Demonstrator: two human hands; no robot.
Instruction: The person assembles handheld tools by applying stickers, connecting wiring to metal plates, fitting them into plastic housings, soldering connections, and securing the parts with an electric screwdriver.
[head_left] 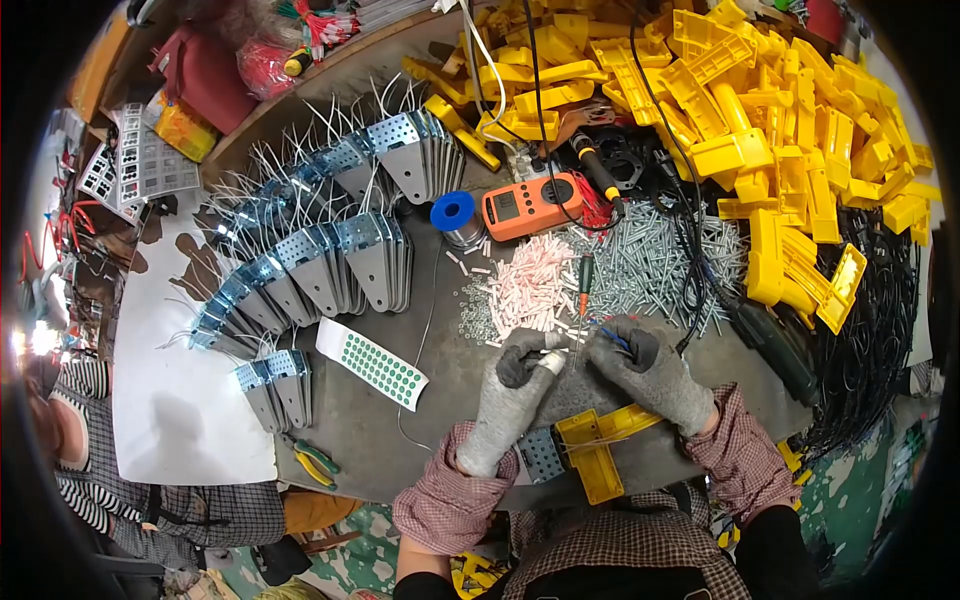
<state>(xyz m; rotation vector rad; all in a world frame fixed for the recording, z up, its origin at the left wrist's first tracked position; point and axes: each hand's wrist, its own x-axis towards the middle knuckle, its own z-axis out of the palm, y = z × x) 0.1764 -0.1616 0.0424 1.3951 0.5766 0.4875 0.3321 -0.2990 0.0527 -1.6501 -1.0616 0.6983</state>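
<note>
My left hand (pixel 512 388), in a grey glove, has its fingers pinched together with a whitish tip at the thumb; what they grip is too small to make out. Close by, my gloved right hand (pixel 645 372) is closed too, with a bit of blue (pixel 614 341) showing at its fingers that I cannot name. Thin wires run between the hands. Below them, at the table's front edge, lies a yellow plastic part (pixel 592 458) beside a blue perforated metal plate (pixel 541 456). Just beyond the fingers are pale pink sleeves (pixel 540 283) and a small screwdriver (pixel 585 285).
Metal plates with white wires (pixel 380 262) stand in rows at left. An orange multimeter (pixel 530 205), solder spool (pixel 458 218), screw pile (pixel 655 260) and yellow parts heap (pixel 770 110) lie beyond. Green-dot sticker sheet (pixel 375 365) and pliers (pixel 315 461) are left. Another person's sleeve (pixel 82 378) shows.
</note>
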